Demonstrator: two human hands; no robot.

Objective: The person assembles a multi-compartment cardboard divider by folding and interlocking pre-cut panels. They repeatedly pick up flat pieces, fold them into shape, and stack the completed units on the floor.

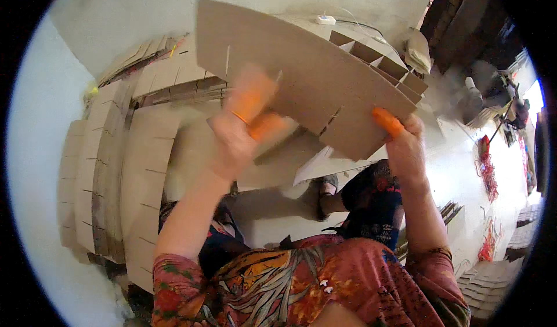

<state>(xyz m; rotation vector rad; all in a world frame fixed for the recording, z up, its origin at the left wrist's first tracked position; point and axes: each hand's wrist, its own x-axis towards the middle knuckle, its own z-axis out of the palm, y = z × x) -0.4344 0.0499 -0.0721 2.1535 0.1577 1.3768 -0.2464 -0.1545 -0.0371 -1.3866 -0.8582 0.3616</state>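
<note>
A brown cardboard divider strip (pixel 313 66) with several slots along its near edge is held up slantwise in front of me. My right hand (pixel 403 133) grips its right end, the thumb in an orange finger cover lying on the near face. My left hand (pixel 246 112), also with orange covers, is at the slotted edge on the left; motion smears its fingers, so their hold cannot be made out. Behind the strip's right part shows a cardboard partition grid (pixel 390 67) with open cells, partly hidden by it.
Slotted cardboard strips stand in stacks (pixel 145 193) along the left wall, with another pile (pixel 165 75) at the back left. A white power strip (pixel 326 20) with a cable lies at the back. Red strings (pixel 486 167) lie at the right.
</note>
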